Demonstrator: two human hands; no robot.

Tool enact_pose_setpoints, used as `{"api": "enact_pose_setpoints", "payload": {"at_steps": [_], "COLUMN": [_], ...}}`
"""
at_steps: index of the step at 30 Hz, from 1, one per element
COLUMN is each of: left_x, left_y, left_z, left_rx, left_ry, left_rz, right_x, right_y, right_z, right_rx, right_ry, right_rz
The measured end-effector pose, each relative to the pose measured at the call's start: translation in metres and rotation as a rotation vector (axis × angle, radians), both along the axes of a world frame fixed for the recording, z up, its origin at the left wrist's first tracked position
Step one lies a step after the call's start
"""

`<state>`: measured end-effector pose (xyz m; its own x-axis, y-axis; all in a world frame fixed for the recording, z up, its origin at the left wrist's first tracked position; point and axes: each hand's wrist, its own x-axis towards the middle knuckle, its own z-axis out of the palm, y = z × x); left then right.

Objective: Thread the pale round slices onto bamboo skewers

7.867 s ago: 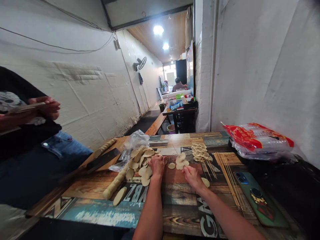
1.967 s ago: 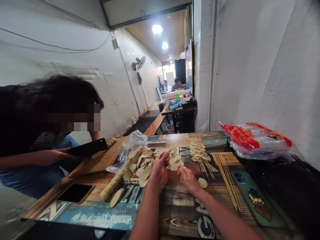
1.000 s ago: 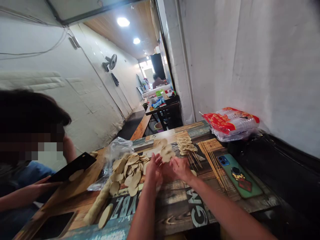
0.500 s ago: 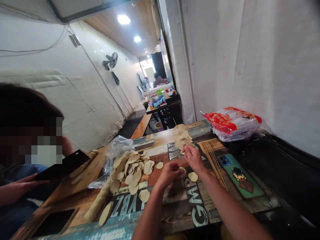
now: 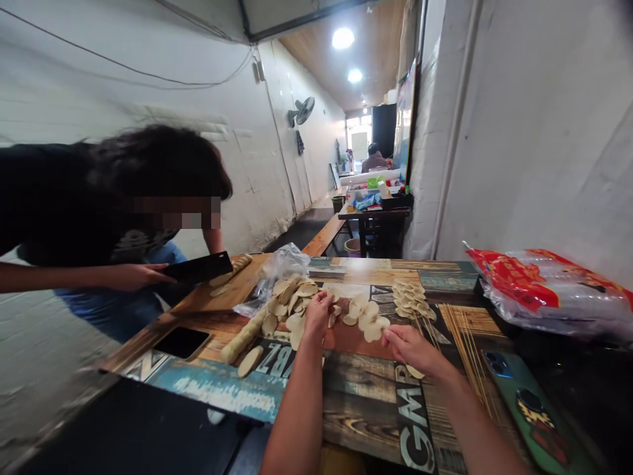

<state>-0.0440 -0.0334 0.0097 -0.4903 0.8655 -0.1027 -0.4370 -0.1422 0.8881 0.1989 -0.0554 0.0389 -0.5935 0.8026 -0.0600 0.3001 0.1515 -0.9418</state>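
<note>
My left hand (image 5: 319, 311) is at the near edge of a pile of pale round slices (image 5: 291, 297), fingers curled on one slice. My right hand (image 5: 413, 348) hovers low over the table with its fingers pinched at the end of a small cluster of slices (image 5: 364, 318), which seem to be threaded on a thin skewer. One loose slice (image 5: 414, 372) lies under that wrist. A row of finished skewers (image 5: 410, 302) lies behind, and bare bamboo skewers (image 5: 465, 340) lie to the right.
A co-worker on the left holds a cleaver (image 5: 198, 268) over a wooden board (image 5: 232, 293). On the table are a dough log (image 5: 242, 340), a plastic bag (image 5: 279, 264), a black phone (image 5: 182, 342), a green-cased phone (image 5: 534, 409) and a red-printed pack of cups (image 5: 548, 284).
My right hand came back from the row of finished skewers to the near middle of the table. My left hand moved up to the slice pile. The view swung left.
</note>
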Motion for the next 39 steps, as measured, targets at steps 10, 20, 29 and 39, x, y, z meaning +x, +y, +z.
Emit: {"api": "enact_pose_setpoints", "payload": {"at_steps": [10,20,29,39], "left_x": [-0.008,-0.012,-0.009,-0.005], "left_y": [0.003,0.004,0.003,-0.001], "left_z": [-0.003,-0.006,-0.002,0.003], "left_rx": [0.005,-0.007,-0.007,-0.006], "left_ry": [-0.074,-0.126,-0.127,-0.055], "left_rz": [0.114,0.122,0.104,0.040], "right_x": [-0.003,-0.003,-0.004,-0.004], "right_y": [0.002,0.005,0.003,0.003], "right_z": [-0.010,-0.019,-0.015,-0.010], "right_rx": [0.036,0.054,0.026,0.033], "right_ry": [-0.040,-0.034,-0.024,-0.041], "right_rz": [0.046,0.080,0.069,0.077]}}
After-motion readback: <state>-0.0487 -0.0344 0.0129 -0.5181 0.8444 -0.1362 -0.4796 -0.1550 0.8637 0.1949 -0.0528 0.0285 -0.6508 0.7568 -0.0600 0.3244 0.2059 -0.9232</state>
